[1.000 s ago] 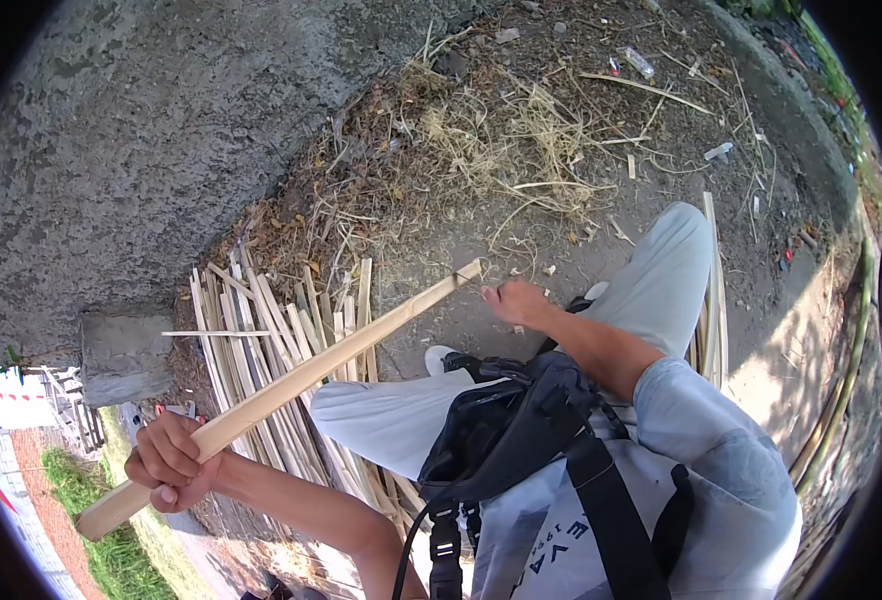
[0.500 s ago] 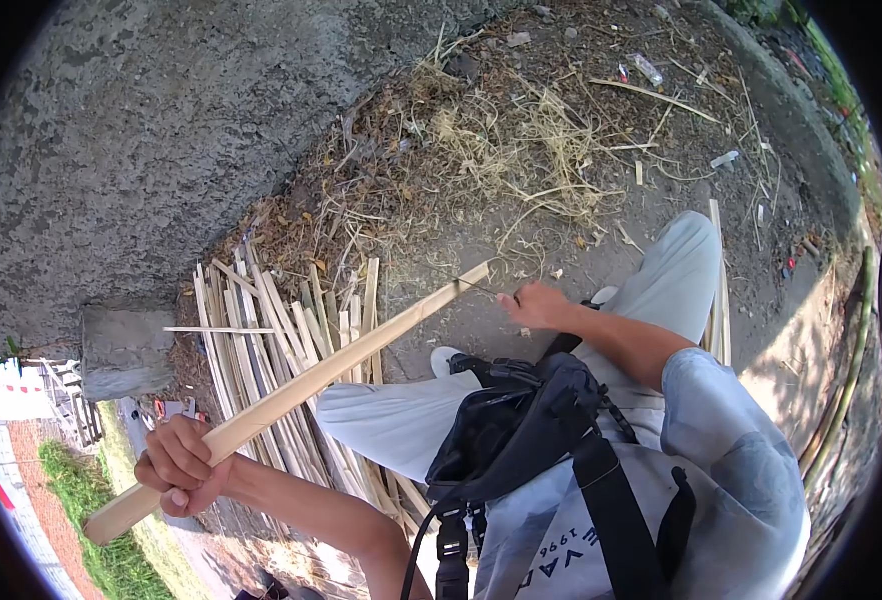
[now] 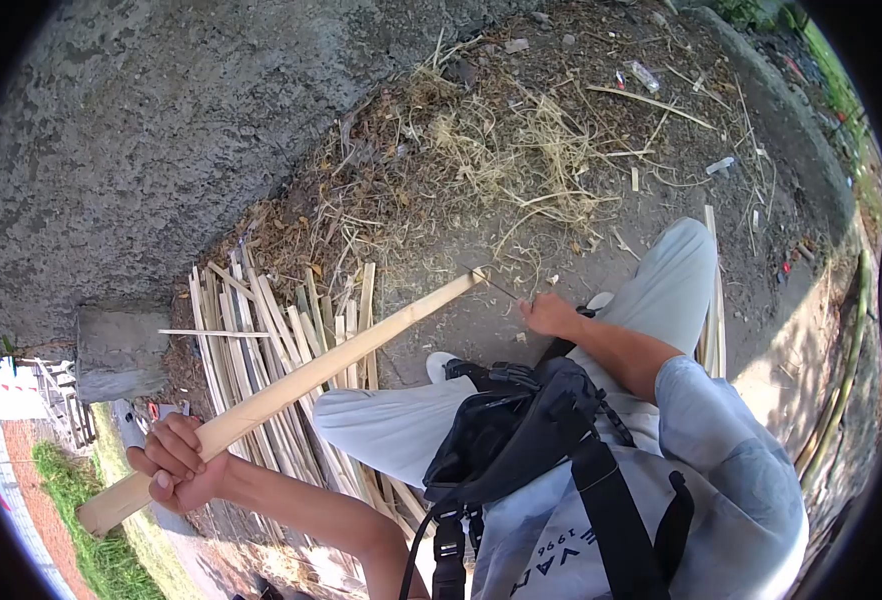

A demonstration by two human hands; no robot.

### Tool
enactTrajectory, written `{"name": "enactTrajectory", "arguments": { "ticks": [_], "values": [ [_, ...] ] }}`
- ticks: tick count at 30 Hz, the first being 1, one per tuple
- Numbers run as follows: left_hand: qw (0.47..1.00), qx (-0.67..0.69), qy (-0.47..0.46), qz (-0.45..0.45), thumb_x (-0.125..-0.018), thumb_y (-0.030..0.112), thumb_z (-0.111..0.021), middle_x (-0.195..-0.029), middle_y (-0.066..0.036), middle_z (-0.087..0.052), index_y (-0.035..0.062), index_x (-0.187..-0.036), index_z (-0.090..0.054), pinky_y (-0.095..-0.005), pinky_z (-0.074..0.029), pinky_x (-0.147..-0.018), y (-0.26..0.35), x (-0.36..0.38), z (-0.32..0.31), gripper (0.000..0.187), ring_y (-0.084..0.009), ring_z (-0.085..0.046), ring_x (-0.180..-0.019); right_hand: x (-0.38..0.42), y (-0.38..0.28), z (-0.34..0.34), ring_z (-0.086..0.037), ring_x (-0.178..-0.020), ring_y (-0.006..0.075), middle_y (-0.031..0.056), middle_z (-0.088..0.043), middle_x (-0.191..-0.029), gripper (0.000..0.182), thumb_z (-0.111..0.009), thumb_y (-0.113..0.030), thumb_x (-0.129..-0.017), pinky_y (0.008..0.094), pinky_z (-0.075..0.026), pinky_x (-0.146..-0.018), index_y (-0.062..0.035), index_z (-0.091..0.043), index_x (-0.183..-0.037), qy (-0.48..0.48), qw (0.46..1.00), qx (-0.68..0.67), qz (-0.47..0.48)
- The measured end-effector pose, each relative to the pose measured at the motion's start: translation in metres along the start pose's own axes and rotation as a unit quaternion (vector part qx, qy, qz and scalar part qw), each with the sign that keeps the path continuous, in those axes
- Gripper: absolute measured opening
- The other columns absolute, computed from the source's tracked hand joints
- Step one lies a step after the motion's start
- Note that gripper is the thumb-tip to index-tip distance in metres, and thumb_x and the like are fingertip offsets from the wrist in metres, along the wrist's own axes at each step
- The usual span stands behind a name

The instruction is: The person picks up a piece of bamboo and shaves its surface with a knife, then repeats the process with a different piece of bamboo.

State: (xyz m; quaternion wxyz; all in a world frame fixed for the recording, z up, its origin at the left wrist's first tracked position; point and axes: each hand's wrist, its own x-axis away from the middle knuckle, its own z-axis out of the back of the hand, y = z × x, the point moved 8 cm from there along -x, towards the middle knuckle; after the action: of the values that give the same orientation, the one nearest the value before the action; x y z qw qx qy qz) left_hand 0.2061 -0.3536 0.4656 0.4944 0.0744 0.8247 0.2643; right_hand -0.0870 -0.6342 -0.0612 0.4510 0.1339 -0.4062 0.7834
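Observation:
A long pale wooden strip (image 3: 306,379) slants from the lower left up to the middle. My left hand (image 3: 179,464) is wrapped round it near its lower end. My right hand (image 3: 549,314) is closed on the handle end of a thin dark blade (image 3: 501,288), which touches the strip's far end. The handle is hidden in my fist. Under the strip, a pile of split strips (image 3: 251,350) lies on the ground beside my left leg.
A rough concrete wall (image 3: 181,130) fills the upper left, with a concrete block (image 3: 124,350) at its foot. Shavings (image 3: 551,150) litter the ground ahead. More strips (image 3: 713,300) lie beyond my right knee. A black bag (image 3: 521,420) hangs at my waist.
The blade has moved from a little way down the strip to its far tip, and my right hand has shifted slightly right. My left hand still grips the strip.

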Motion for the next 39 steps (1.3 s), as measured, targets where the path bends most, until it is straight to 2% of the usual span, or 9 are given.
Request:
{"name": "enactTrajectory", "arguments": {
  "ticks": [4,10,13,19,22,28,33,37,39],
  "values": [
    [1.0,-0.014,0.004,0.009,-0.072,0.005,-0.053,-0.039,0.004,-0.038,0.0156,-0.061,-0.034,-0.0214,-0.027,-0.04,0.0,0.001,-0.007,0.025,-0.0038,-0.034,-0.03,-0.002,0.0,0.02,-0.063,-0.093,0.0489,0.0337,-0.064,-0.086,0.065,-0.038,-0.049,-0.096,0.0508,-0.05,-0.087,0.0078,-0.068,-0.083,0.052,0.999,-0.013,0.005],
    [1.0,-0.022,-0.002,0.013,-0.073,0.005,-0.053,-0.039,0.004,-0.038,0.0158,-0.06,-0.032,-0.0213,-0.027,-0.04,0.003,0.005,-0.007,0.026,-0.0033,-0.034,-0.03,0.012,-0.015,0.017,-0.062,-0.098,0.0484,0.0333,-0.065,-0.094,0.066,-0.039,-0.052,-0.095,0.0509,-0.05,-0.089,0.0064,-0.069,-0.089,0.006,1.0,0.013,-0.011],
    [1.0,-0.028,-0.001,0.008,-0.072,0.005,-0.053,-0.039,0.004,-0.038,0.0158,-0.06,-0.032,-0.0206,-0.027,-0.04,-0.001,0.002,-0.011,0.026,-0.003,-0.034,-0.03,-0.007,0.006,0.007,-0.062,-0.098,0.0481,0.0324,-0.065,-0.099,0.064,-0.041,-0.051,-0.095,0.0513,-0.05,-0.089,0.0058,-0.069,-0.093,0.055,0.998,0.009,-0.041],
    [1.0,-0.011,-0.013,0.01,-0.072,0.005,-0.054,-0.039,0.004,-0.038,0.0161,-0.06,-0.032,-0.0197,-0.028,-0.039,0.002,0.006,-0.013,0.027,-0.0035,-0.035,-0.03,0.012,-0.011,0.021,-0.062,-0.102,0.046,0.0319,-0.064,-0.104,0.06,-0.042,-0.049,-0.095,0.0516,-0.049,-0.091,0.0055,-0.068,-0.098,0.006,1.0,0.007,-0.016],
    [1.0,-0.014,-0.004,0.003,-0.072,0.004,-0.054,-0.038,0.004,-0.038,0.0162,-0.059,-0.032,-0.0196,-0.027,-0.038,0.005,0.007,-0.008,0.028,-0.0036,-0.037,-0.03,0.003,0.004,0.017,-0.062,-0.102,0.0456,0.0323,-0.064,-0.102,0.062,-0.041,-0.049,-0.095,0.0514,-0.048,-0.092,0.0065,-0.068,-0.096,0.033,0.999,-0.008,-0.022],
    [1.0,-0.026,0.011,-0.009,-0.073,0.004,-0.054,-0.039,0.003,-0.04,0.0162,-0.059,-0.032,-0.0193,-0.027,-0.038,0.015,0.02,-0.007,0.028,-0.0034,-0.039,-0.03,-0.012,0.016,0.006,-0.06,-0.11,0.0433,0.0311,-0.062,-0.113,0.06,-0.043,-0.049,-0.094,0.0474,-0.047,-0.095,0.0059,-0.065,-0.108,-0.011,0.996,-0.028,-0.085],
    [0.998,-0.057,0.032,-0.027,-0.073,0.004,-0.053,-0.039,0.004,-0.04,0.0163,-0.06,-0.031,-0.0192,-0.028,-0.038,0.03,0.039,-0.019,0.028,-0.0033,-0.039,-0.03,-0.007,0.014,0.012,-0.063,-0.105,0.0424,0.0303,-0.066,-0.102,0.061,-0.043,-0.048,-0.094,0.047,-0.049,-0.093,0.0074,-0.068,-0.099,-0.029,0.991,-0.088,-0.096],
    [0.999,-0.032,-0.016,-0.023,-0.073,0.004,-0.052,-0.038,0.004,-0.036,0.0158,-0.06,-0.029,-0.0205,-0.027,-0.038,0.032,0.042,-0.028,0.029,-0.0044,-0.036,-0.028,0.0,0.008,0.02,-0.064,-0.1,0.0438,0.0312,-0.066,-0.097,0.061,-0.042,-0.047,-0.094,0.048,-0.049,-0.091,0.0082,-0.069,-0.093,-0.054,0.989,-0.098,-0.101],
    [0.997,-0.073,-0.007,0.003,-0.077,0.006,-0.054,-0.044,0.0,-0.042,0.0151,-0.064,-0.032,-0.0231,-0.032,-0.045,0.033,0.044,-0.026,0.027,-0.0076,-0.042,-0.035,-0.005,0.01,0.021,-0.064,-0.098,0.0448,0.0321,-0.066,-0.097,0.062,-0.041,-0.047,-0.094,0.0487,-0.049,-0.09,0.0085,-0.069,-0.094,-0.02,0.996,-0.057,-0.069]
  ]
}}
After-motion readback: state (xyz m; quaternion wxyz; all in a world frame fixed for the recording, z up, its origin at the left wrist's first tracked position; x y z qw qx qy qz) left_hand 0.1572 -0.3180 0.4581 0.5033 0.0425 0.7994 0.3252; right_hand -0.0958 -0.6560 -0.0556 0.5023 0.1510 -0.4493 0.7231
